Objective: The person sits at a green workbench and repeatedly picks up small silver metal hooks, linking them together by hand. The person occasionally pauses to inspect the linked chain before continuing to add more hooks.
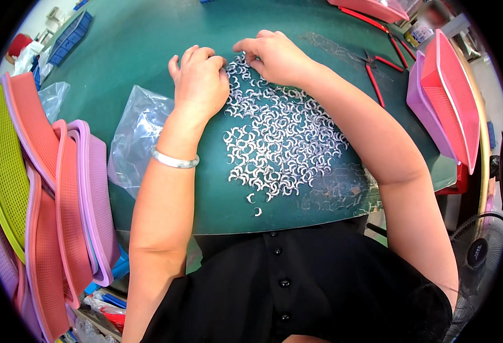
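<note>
A spread of small, shiny, crescent-shaped metal pieces (280,143) lies loosely scattered on the dark green, smooth table mat (143,46), directly in front of the person, with two stray pieces at the near edge. The left hand (199,80) rests at the far left edge of the spread, fingers curled down onto the mat and touching the nearest pieces; whether it grips one I cannot tell. The right hand (274,56) sits at the far end of the spread, fingertips pinched together on the pieces there. A pale bangle (174,160) circles the left wrist. A crinkled clear plastic bag (134,137) lies just left of the left forearm. Perforated plastic trays (63,188) in pink, lilac and green stack at the left; pink and lilac baskets (448,97) lean at the right, near red-handled pliers (377,74).
</note>
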The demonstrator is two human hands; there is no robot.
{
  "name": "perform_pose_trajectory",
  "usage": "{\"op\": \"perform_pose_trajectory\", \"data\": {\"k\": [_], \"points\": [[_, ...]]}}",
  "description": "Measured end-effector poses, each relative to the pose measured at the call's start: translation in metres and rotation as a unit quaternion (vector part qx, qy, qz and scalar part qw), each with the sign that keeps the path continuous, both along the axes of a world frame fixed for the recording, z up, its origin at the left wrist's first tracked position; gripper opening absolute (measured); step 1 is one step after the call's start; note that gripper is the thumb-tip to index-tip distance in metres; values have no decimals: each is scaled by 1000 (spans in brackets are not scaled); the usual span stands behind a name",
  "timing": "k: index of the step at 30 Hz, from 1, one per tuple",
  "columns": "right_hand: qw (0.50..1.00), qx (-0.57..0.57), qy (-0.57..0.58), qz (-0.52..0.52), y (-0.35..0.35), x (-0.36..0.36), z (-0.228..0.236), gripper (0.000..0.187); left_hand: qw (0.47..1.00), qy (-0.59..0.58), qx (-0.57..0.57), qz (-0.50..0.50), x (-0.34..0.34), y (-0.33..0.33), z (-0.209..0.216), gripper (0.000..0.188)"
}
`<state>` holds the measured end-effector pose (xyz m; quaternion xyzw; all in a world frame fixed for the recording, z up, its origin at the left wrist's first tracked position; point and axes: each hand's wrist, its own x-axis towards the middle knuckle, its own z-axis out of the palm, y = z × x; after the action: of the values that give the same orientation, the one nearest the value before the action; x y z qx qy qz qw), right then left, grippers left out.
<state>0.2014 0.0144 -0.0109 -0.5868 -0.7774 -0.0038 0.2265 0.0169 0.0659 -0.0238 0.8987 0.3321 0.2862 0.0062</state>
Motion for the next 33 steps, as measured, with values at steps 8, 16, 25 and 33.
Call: {"op": "perform_pose_trajectory", "data": {"k": [8,16,25,33], "points": [[999,18,-19,23,-1,-4,1,38,1000,13,-20,5,-1,-2,4,18],[1000,7,-13,14,3,-6,1,37,1000,7,-25,-2,-1,-3,3,18],[987,-29,158,25,1,1,0,44,990,-99,-67,-75,3,1,-2,11],[952,-104,286,45,-13,-5,20,50,976,-154,-84,-125,6,-5,8,9]]}}
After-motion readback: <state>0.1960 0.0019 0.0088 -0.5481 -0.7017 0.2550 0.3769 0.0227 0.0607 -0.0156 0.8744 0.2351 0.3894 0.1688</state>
